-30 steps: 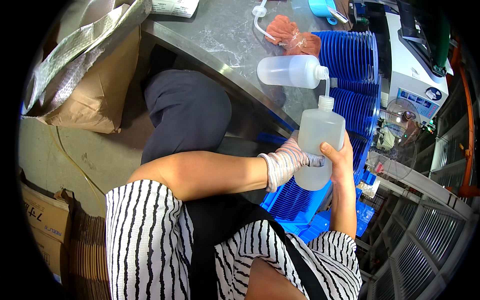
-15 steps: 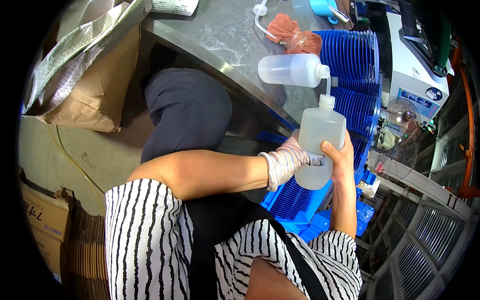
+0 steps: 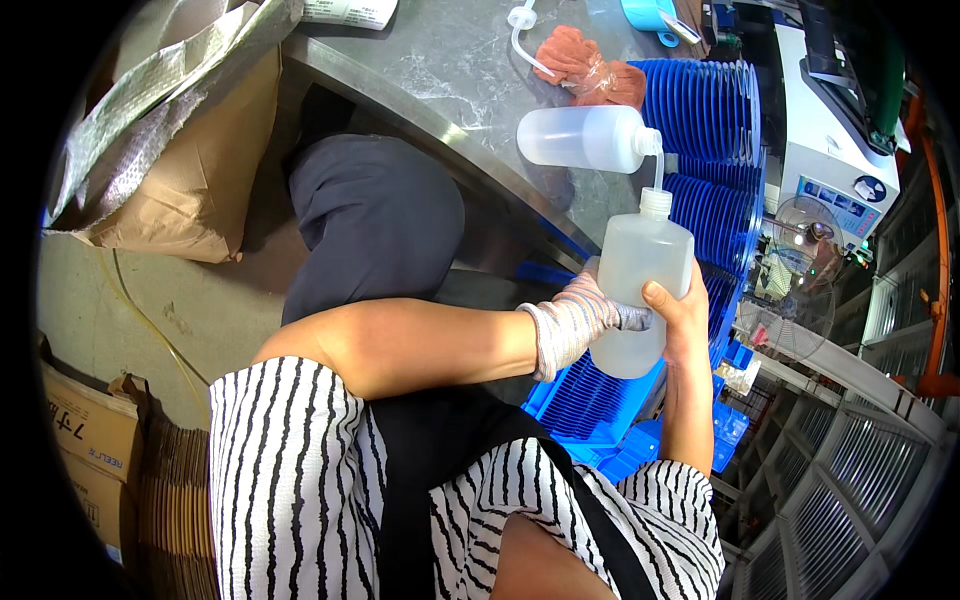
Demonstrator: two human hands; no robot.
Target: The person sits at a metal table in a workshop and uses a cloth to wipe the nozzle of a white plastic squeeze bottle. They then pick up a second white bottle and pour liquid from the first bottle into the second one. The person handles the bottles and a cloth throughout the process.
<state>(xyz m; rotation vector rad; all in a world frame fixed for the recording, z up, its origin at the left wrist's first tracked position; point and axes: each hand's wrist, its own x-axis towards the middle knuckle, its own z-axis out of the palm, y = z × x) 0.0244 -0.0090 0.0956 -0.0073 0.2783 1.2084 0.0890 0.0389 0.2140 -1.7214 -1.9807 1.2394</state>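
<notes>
Grey tabletop (image 3: 440,75) | both hands (image 3: 590,312) (image 3: 684,312) curled partway, holding translucent bottle (image 3: 640,258)

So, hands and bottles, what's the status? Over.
Left hand, gloved, and bare right hand: holding large bottle, neck up. Smaller bottle: sideways, stream, apparently liquid, from its mouth to large bottle's neck. Nothing seen blocking stream.

Held bottle (image 3: 645,262) likely hides parts of both hands (image 3: 590,310) (image 3: 683,318).
</notes>
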